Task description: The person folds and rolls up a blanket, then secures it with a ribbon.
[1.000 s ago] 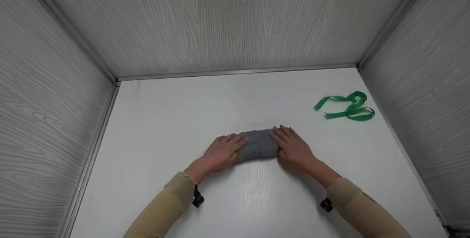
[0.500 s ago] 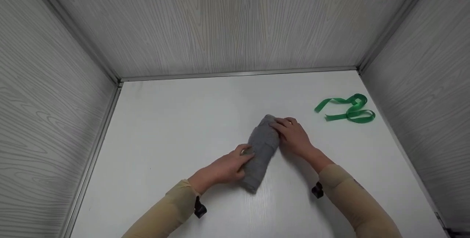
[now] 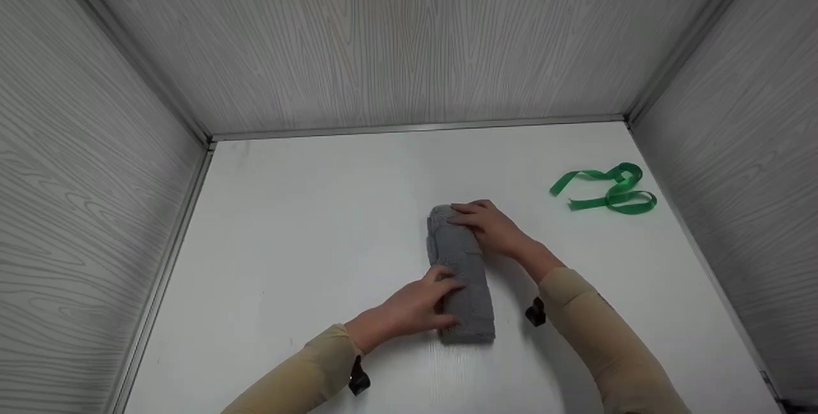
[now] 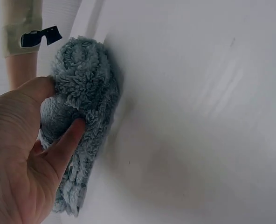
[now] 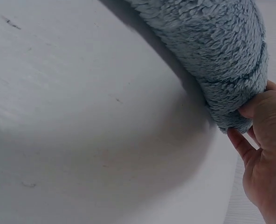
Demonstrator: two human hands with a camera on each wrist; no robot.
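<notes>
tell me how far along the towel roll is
Done: the towel is already rolled into a tight cylinder lying on the table. In hand: the left hand grips its near end and the right hand its far end. Left: the ribbon lies untouched near the right wall, apart from the roll, so nothing binds the roll yet.

Grey fluffy towel roll [image 3: 461, 273], green ribbon [image 3: 607, 189], white table [image 3: 307, 222].

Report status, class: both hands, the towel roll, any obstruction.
Left hand grips near end of grey towel roll; right hand holds far end. Roll lies lengthwise on white table. Green ribbon off right, clear.
</notes>
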